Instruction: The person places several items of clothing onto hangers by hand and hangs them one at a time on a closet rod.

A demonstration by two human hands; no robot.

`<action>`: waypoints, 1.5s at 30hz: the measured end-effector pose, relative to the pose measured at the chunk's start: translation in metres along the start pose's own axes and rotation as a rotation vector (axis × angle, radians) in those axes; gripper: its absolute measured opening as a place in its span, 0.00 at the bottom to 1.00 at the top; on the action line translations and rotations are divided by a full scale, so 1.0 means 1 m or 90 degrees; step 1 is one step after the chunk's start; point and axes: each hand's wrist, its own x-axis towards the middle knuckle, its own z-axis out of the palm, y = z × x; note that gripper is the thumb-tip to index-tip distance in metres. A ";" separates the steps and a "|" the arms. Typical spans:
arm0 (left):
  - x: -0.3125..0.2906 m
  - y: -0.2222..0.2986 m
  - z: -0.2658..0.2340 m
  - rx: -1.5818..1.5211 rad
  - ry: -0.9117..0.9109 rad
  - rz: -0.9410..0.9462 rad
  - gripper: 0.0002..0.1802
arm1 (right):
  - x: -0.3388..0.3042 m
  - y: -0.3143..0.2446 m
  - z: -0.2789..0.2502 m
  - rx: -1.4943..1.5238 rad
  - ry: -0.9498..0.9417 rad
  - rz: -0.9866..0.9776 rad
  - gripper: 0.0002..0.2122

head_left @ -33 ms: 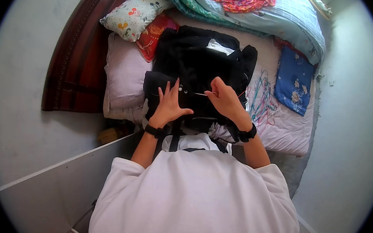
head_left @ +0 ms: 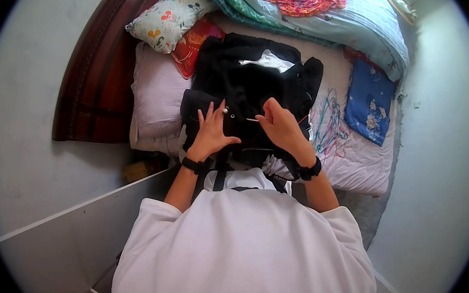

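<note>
A heap of black fabric [head_left: 243,49], perhaps a garment or bag, lies on the bed before me. My left hand [head_left: 212,133] rests on its near left part, fingers spread and thumb out. Beside those fingertips sit a small white bead-like piece [head_left: 226,110] and a small pale ring [head_left: 232,116]. My right hand [head_left: 281,125] is closed, pinching a thin pale stick-like tool [head_left: 253,119] that points left toward the ring; its exact kind is unclear. A bit of red cord [head_left: 303,118] shows next to the right hand. Folds hide much of the fabric's middle.
Tangled coloured cords [head_left: 331,121] and a folded blue floral cloth [head_left: 369,102] lie on the right of the bed. A patterned pillow [head_left: 164,23] and a red cushion [head_left: 194,45] sit at the far left. Bunched bedding [head_left: 362,26] fills the back.
A white patch on the far part of the black fabric shows wider now. The stick-like tool and right hand have shifted slightly; the left hand stays nearly still.
</note>
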 end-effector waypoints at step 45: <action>-0.115 0.211 -0.143 -0.222 -0.842 0.977 0.09 | -0.371 -0.227 0.196 -0.290 0.922 0.485 0.41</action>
